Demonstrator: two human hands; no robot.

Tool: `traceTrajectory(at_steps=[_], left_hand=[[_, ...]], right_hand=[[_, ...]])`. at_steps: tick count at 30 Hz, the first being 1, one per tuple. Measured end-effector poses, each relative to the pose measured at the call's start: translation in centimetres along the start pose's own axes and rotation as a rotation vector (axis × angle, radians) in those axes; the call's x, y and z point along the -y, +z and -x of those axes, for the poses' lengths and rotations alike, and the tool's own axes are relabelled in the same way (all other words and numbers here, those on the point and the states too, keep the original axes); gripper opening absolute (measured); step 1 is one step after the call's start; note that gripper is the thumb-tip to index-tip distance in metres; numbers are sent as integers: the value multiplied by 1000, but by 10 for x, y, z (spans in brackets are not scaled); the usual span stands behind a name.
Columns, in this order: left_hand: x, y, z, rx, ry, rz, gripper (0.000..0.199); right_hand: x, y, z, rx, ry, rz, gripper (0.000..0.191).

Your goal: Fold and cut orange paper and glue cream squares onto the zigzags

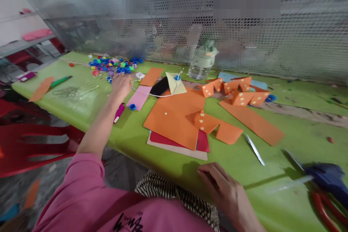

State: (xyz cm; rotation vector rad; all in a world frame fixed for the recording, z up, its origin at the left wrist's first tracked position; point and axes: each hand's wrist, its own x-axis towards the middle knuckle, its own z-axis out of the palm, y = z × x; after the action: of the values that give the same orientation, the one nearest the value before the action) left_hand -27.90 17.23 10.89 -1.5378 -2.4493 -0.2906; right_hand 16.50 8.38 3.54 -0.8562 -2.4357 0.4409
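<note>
My left hand [121, 84] reaches out to the near edge of a pile of colourful plastic bottle caps [123, 68]; its back faces me and hides the fingertips. Just right of it lie a white block [140, 75] and a pink paper piece [139, 98] with a blue cap [132, 107] by it. A white cable [160, 96] passes near a black phone [160, 87]. Close to the front edge of the table, my right hand [221, 185] rests with its fingers loosely curled and nothing visible in them. Beyond it lie orange paper sheets [174, 116] and silver tweezers [255, 150].
A blue glue gun [324, 177] and red-handled scissors [323, 206] lie at the right. Folded orange paper strips [241, 96] with small yellow squares stand farther back. A clear-based container [202, 61] stands by the perforated metal wall. A red chair [38, 145] is at left.
</note>
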Motion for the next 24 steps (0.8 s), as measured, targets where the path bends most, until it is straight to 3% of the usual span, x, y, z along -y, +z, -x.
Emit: traceTrajectory(at_steps=[5, 8, 11, 14, 18, 20, 24], left_hand=[[18, -15, -19, -87, -86, -15, 30], [12, -17, -33, -111, -89, 54, 32], [-20, -5, -50, 8, -8, 157, 34], [-67, 20, -67, 114, 50, 238, 30], [-121, 50, -89, 222, 31, 320, 47], [-137, 59, -98, 284, 1, 360, 52], [-148, 69, -108, 401, -5, 480, 39]], right_hand=[[-12, 16, 3, -112, -55, 105, 19], [-15, 21, 6, -149, -72, 171, 19], [-14, 22, 7, -151, -74, 177, 21], [-12, 21, 7, -153, -28, 149, 22], [-8, 20, 9, -150, 29, 96, 18], [-5, 19, 10, -141, 73, 68, 17], [1, 18, 10, -151, 119, 31, 21]])
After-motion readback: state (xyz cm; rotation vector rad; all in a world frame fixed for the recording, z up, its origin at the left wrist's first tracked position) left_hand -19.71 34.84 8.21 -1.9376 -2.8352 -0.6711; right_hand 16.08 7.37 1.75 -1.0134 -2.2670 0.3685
